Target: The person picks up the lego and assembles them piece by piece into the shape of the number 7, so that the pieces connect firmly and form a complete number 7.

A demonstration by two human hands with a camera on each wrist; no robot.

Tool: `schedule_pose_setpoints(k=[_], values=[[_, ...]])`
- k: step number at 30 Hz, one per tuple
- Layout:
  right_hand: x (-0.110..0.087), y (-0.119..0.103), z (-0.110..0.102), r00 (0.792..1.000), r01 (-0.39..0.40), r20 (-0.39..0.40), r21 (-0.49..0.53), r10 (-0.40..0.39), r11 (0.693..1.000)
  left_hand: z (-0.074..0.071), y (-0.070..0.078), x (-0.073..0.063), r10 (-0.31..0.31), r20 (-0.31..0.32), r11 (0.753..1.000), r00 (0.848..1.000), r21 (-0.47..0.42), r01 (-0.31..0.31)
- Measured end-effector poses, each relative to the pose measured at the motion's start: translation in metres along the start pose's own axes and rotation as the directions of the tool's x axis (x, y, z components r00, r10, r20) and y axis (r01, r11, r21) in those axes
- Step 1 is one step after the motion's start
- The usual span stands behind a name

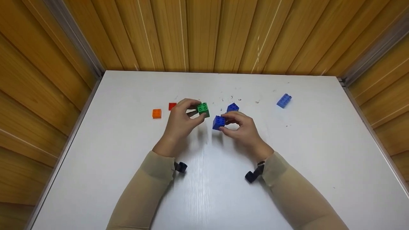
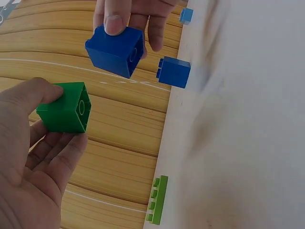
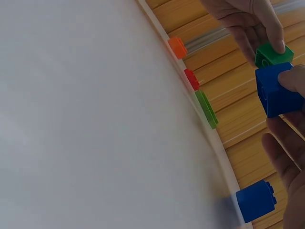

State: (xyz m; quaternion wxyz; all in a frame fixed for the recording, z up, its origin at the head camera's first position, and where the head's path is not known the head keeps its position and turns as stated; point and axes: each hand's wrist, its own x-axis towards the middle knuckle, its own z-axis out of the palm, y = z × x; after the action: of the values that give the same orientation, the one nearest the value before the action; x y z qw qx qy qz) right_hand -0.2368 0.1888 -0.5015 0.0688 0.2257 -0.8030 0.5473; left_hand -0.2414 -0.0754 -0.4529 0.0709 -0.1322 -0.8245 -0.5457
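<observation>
Between thumb and fingers, my left hand (image 1: 181,119) pinches a green toy brick (image 1: 203,109) above the table. My right hand (image 1: 243,129) pinches a blue toy brick (image 1: 219,122) by its right side. The two bricks are held close together but apart in the head view, studs facing up. Their hollow undersides show in the wrist views, on the green brick (image 2: 64,107) and the blue brick (image 2: 116,50). Just beyond the right hand, a second blue brick (image 1: 233,107) stands on the table, partly covered by that hand in the head view.
An orange brick (image 1: 156,113) and a red brick (image 1: 172,106) lie left of the left hand. A light green brick (image 2: 157,200) shows in the wrist views, hidden in the head view. A longer blue brick (image 1: 284,100) lies back right on the white table (image 1: 204,191), before wood-look panels.
</observation>
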Motion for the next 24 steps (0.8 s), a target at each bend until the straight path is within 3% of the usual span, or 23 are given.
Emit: schedule_pose_setpoints(k=[12,17,24], values=[[-0.003,-0.005,0.013,0.981,-0.148,0.15,0.166,0.123,0.975,-0.008,0.024,-0.012,0.034,0.083,0.999,0.996,-0.036,-0.031],[-0.006,-0.005,0.017,0.96,-0.205,0.212,0.09,0.183,0.975,-0.009,0.029,-0.013,0.022,0.185,0.999,0.983,-0.033,-0.016],[-0.01,-0.003,0.019,0.943,-0.208,0.264,-0.012,0.203,0.978,-0.008,0.02,-0.011,0.013,0.322,1.0,0.947,-0.021,-0.007]])
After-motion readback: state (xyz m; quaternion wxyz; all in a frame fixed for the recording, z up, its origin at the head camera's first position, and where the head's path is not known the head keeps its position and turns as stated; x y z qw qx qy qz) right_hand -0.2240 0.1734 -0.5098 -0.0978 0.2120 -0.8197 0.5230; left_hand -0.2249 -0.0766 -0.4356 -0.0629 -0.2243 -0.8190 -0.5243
